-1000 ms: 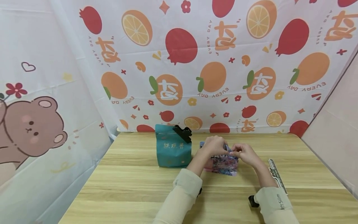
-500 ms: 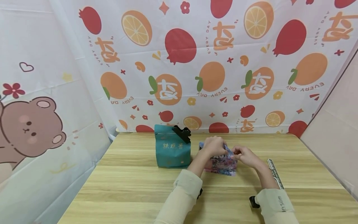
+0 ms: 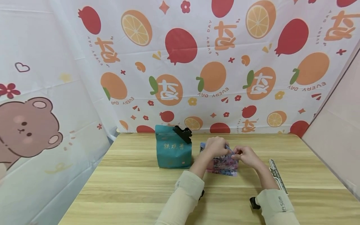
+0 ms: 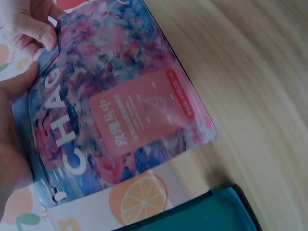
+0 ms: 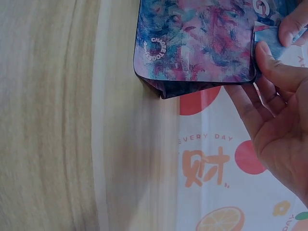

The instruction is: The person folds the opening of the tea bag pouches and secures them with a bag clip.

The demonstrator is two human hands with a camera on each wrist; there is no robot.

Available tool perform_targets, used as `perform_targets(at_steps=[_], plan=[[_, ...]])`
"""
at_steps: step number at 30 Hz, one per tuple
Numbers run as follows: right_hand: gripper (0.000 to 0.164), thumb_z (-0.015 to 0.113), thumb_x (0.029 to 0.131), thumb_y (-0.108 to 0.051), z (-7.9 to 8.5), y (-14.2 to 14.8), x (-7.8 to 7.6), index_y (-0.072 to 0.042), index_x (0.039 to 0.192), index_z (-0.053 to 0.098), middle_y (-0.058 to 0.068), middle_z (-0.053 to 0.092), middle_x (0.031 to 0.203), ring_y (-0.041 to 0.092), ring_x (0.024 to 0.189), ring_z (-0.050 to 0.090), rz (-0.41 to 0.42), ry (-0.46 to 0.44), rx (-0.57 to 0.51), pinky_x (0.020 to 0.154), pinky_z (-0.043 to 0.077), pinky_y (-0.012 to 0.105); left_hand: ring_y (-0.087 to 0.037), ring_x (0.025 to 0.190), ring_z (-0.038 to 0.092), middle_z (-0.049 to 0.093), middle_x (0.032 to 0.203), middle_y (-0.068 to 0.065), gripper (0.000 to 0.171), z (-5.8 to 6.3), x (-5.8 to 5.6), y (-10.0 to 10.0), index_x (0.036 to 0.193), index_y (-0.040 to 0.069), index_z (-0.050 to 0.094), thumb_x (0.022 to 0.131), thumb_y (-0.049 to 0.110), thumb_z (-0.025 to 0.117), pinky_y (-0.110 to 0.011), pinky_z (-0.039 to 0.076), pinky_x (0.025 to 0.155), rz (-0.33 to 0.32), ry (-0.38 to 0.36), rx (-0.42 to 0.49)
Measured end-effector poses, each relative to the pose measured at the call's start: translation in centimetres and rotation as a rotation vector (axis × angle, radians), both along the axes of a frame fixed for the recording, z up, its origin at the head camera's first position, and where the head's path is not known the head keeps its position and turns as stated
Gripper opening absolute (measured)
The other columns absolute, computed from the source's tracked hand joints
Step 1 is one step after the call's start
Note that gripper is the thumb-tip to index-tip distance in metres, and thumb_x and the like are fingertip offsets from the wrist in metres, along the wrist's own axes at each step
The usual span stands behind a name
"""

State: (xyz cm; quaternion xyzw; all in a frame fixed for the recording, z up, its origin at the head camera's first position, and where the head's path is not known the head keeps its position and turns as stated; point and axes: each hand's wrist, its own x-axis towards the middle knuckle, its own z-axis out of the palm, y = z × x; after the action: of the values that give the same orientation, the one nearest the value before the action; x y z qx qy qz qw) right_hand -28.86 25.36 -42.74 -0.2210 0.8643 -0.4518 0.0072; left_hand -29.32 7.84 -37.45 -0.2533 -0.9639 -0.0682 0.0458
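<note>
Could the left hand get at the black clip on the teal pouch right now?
Probably yes, but likely only by letting go first: the left hand grips the patterned pouch. The black clip sits at the upper corner of the teal pouch nearest that hand, with nothing seen covering it.

Curtained tabletop booth: wood-grain table (image 3: 129, 193), fruit-print cloth (image 3: 194, 75) behind, bear-print cloth (image 3: 36, 131) at left
</note>
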Motion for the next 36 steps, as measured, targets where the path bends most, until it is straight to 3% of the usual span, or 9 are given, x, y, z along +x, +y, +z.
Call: perform_targets(at_steps=[5,12,18,26,33,36], plan=[[0.008,0.064,0.084,-0.004,0.0,0.1,0.1,0.002,0.082,0.060,0.004,0.056,0.074,0.019,0.071,0.052,0.008,-0.014,0.008,0.060,0.043,0.031,-0.008,0.045,0.020,0.027,0.047,0.006,0.018,-0.2,0.0,0.2,0.069,0.027,0.063,0.083,0.039,0.066,-0.022,0.018,0.040,0.002,0.033,0.018],[0.011,0.061,0.089,-0.010,0.7,-0.4,0.6,-0.001,0.094,0.061,0.007,0.060,0.089,0.022,0.085,0.054,0.037,-0.018,-0.027,0.068,0.044,0.034,-0.008,0.043,0.019,0.027,0.047,0.006,0.016,-0.4,-0.1,0.0,0.070,0.027,0.064,0.085,0.033,0.064,-0.022,0.017,0.040,-0.018,0.044,0.029],[0.005,0.060,0.088,-0.006,0.9,-0.8,0.6,0.000,0.088,0.060,0.007,0.060,0.085,0.022,0.082,0.054,0.018,0.003,-0.035,0.065,0.043,0.035,-0.008,0.043,0.016,0.024,0.046,0.006,0.020,-0.5,-0.3,-0.2,0.068,0.025,0.062,0.085,0.034,0.064,-0.021,0.015,0.040,-0.030,0.048,0.036],[0.009,0.059,0.086,0.001,0.8,-0.8,0.2,-0.005,0.079,0.056,0.004,0.057,0.075,0.019,0.072,0.052,0.001,0.045,-0.003,0.064,0.041,0.035,-0.006,0.043,0.032,0.038,0.046,0.008,0.015,-0.5,-0.2,-0.2,0.085,0.028,0.071,0.085,0.041,0.064,-0.021,0.024,0.040,-0.019,0.012,0.025],[0.010,0.061,0.083,0.003,1.3,-1.1,0.5,-0.004,0.079,0.055,0.005,0.055,0.074,0.021,0.072,0.050,-0.005,0.042,-0.012,0.064,0.040,0.036,-0.005,0.046,0.040,0.048,0.051,0.008,0.022,0.1,-0.2,-0.8,0.085,0.017,0.072,0.092,0.031,0.057,-0.019,0.032,0.045,-0.075,-0.094,0.186],[0.010,0.062,0.083,0.001,0.8,-0.9,0.1,-0.005,0.079,0.055,0.004,0.055,0.074,0.020,0.071,0.050,-0.006,0.036,-0.016,0.062,0.040,0.034,-0.005,0.048,0.042,0.053,0.056,0.007,0.022,0.2,-0.1,-0.8,0.088,0.016,0.073,0.092,0.029,0.056,-0.019,0.032,0.047,-0.070,-0.100,0.196]])
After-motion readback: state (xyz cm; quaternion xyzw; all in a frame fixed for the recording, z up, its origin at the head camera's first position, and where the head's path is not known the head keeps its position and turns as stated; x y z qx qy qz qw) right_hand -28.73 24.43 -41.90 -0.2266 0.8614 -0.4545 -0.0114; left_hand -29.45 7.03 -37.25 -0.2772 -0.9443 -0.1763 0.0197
